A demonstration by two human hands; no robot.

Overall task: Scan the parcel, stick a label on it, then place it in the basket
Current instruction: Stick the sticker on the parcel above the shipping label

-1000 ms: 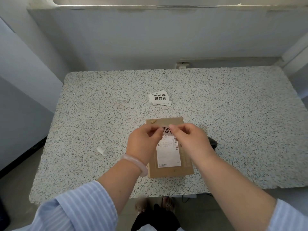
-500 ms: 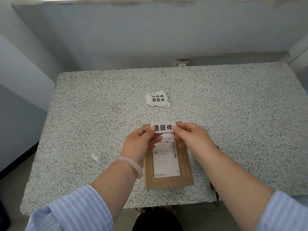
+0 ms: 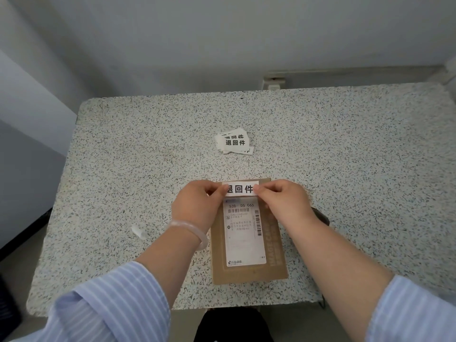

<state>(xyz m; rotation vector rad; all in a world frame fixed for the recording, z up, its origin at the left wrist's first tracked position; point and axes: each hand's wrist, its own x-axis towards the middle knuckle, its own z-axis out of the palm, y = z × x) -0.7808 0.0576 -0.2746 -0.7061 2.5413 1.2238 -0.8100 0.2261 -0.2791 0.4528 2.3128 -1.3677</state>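
A flat brown cardboard parcel [image 3: 276, 248] lies on the speckled table [image 3: 123, 169] near its front edge, with a white shipping slip on top. A white label [image 3: 240, 188] printed with black characters lies flat across the parcel's far end. My left hand [image 3: 197, 203] pinches the label's left end and my right hand [image 3: 283, 201] pinches its right end. Both hands rest over the parcel's far corners. No basket is in view.
A small pile of the same white labels [image 3: 234, 143] lies in the middle of the table. A scrap of white backing paper [image 3: 138, 232] sits left of my left wrist. A dark object [image 3: 320, 215] peeks out behind my right forearm.
The label went from curled between my fingertips to stretched flat, then came down onto the parcel's far end. The camera has tilted further down.
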